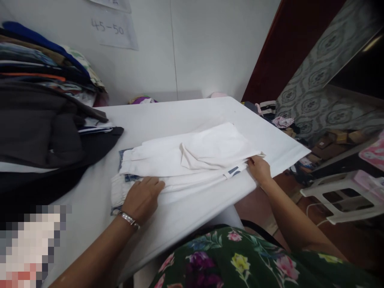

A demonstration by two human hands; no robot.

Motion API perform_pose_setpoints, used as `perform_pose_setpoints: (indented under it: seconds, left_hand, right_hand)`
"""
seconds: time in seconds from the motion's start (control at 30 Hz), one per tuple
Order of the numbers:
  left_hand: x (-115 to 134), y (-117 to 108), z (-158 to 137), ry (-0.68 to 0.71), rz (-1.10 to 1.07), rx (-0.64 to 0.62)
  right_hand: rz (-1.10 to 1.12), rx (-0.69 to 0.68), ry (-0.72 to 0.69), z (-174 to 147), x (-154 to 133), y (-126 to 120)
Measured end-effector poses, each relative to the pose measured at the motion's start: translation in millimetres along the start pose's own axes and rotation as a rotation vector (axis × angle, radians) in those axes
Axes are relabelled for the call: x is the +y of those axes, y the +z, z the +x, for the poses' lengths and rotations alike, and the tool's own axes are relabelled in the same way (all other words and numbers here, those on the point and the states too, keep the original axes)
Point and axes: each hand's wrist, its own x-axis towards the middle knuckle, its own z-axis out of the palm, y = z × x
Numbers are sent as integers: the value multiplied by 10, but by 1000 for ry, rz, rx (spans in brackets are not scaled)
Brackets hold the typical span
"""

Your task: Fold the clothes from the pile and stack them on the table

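Note:
A pair of white pants (207, 146) with gathered elastic cuffs lies lengthwise on the white table (192, 112), one leg partly over the other. Blue denim-like fabric (121, 155) shows beneath the cuffs at the left. My left hand (144, 198), with a bracelet on its wrist, is closed on the near leg beside the cuff; its fingertips are partly hidden. At the other end, my right hand (258, 169) pinches the near edge of the pants. Close to it, a white patch with dark blue marks (233, 171) shows on the cloth.
A tall pile of folded clothes (39, 112) stands on the left, dark garments hanging toward the table. Behind is a pale wall with a paper sign (114, 28) reading 45-50. To the right are a white plastic stool (345, 196) and cardboard boxes (330, 142) past the table's edge.

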Motion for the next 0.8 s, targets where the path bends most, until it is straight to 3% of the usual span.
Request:
perform_pose_setpoints:
  seconds: [0.17, 0.27, 0.37, 0.43, 0.63, 0.8]
  left_hand:
    - [-102, -81, -61, 6, -214, -20]
    - [-213, -89, -67, -18, -378, 88]
    - [-294, -30, -20, -67, -274, 320]
    - [-327, 38, 24, -49, -129, 400]
    - [-393, 193, 108, -18, -37, 398]
    - [-390, 142, 114, -29, -41, 428]
  right_hand:
    - [183, 62, -26, -113, 25, -59]
    - [337, 80, 0, -182, -2, -84]
    - [421, 111, 1, -169, -55, -93]
    - [444, 127, 0, -117, -95, -109]
    - [265, 12, -48, 52, -175, -192]
    - [195, 96, 5, 40, -172, -190]
